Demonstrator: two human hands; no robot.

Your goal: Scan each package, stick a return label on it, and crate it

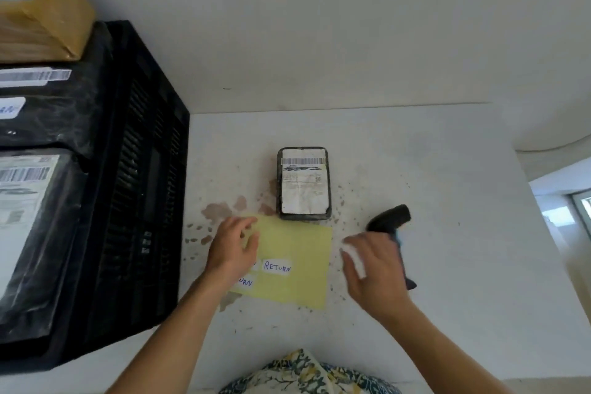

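Resting flat near the centre of the frame, the small dark package [303,184] lies on the white counter [431,233] with its white barcode label facing up. Just below it, almost touching its lower edge, is the yellow backing sheet [297,253], which carries a white sticker reading RETURN [277,266] and a second one [246,281] partly hidden under the left wrist. The left hand [233,246] lies on the sheet's upper left corner, fingers relaxed and spread, pressing it down and gripping nothing. The right hand [374,269], at centre right, is blurred; a white strip, probably a peeled return label [353,261], sits pinched along its fingers. Behind that hand, on the counter, lies the black handheld scanner [391,222], its head pointing toward the upper right. Brownish stains and specks mark the counter around the package and sheet. Filling the left side of the frame is a black slatted crate [137,189] holding dark bagged parcels [35,217] with barcode labels, and a brown cardboard box [41,9] sits at the upper left. Floral fabric [307,374] shows at the bottom edge.
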